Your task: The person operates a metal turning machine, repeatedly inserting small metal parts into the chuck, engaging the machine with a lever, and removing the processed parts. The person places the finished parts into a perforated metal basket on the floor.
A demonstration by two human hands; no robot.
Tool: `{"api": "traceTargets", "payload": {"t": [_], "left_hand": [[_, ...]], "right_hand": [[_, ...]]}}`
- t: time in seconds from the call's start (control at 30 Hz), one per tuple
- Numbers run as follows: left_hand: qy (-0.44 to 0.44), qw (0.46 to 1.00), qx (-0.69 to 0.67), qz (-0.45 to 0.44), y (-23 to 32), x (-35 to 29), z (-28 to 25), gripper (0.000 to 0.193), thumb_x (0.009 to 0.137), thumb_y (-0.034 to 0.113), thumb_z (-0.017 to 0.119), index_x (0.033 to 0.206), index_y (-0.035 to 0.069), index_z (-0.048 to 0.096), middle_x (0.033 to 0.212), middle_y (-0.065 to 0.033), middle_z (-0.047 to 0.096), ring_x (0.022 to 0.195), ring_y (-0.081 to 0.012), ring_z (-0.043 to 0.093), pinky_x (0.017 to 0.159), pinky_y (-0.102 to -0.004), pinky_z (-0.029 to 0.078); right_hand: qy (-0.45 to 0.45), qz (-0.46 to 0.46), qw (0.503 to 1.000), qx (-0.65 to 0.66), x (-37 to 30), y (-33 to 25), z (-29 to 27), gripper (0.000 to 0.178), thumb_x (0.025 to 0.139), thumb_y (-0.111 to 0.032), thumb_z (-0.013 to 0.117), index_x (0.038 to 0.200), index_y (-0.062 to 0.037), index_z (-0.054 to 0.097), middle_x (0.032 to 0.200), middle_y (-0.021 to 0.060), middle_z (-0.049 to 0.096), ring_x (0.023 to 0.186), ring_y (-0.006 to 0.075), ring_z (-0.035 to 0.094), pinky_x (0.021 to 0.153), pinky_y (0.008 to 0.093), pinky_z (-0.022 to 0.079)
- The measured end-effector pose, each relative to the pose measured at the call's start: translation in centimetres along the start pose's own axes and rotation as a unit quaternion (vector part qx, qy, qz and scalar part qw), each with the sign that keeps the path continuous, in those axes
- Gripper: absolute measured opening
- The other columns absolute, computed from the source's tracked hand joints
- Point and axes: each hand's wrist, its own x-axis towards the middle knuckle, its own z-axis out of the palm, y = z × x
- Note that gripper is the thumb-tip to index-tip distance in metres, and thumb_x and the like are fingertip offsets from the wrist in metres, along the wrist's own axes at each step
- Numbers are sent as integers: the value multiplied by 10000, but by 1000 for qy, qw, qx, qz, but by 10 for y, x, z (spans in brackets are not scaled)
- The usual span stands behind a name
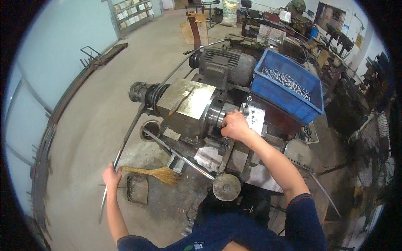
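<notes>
My left hand [112,175] is closed around a long metal lever [130,133], which slants down from the far end of the machine's headstock [184,108]. At the spindle nose [215,116], my right hand [235,124] has its fingers bent and pressed together against the round chuck end. Whatever is between those fingers is hidden by the hand. Just beyond it stands a small upright tool post [248,100] on a light metal plate [256,119]. A wooden-handled tool [181,101] lies on top of the headstock.
A blue bin [289,102] of small shiny metal parts stands beyond my right hand, beside a motor [228,65]. A bright bar [178,154] runs down to a round handwheel [226,187]. A straw broom [157,173] lies near my left hand. Another disc [297,152] sits at right.
</notes>
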Motion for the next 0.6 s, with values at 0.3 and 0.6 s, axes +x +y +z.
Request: {"api": "traceTargets", "payload": {"t": [0.3, 0.6], "left_hand": [[-23, 993, 19, -116, -23, 64, 12, 300, 725, 351, 609, 802, 65, 657, 811, -179, 634, 775, -350, 616, 690, -445, 485], [-6, 991, -40, -124, 93, -57, -22, 302, 694, 313, 602, 782, 26, 572, 762, -199, 621, 744, -373, 610, 669, -465, 473]], "right_hand": [[-21, 24, 999, -24, 7, 2, 10, 243, 495, -193, 576, 679, -78, 685, 753, 156, 619, 827, 343, 545, 725, 393, 471], [-58, 14, 997, -46, 4, -6, 0, 244, 491, -197, 586, 632, -9, 650, 759, 190, 622, 797, 338, 563, 721, 392, 484]]}}
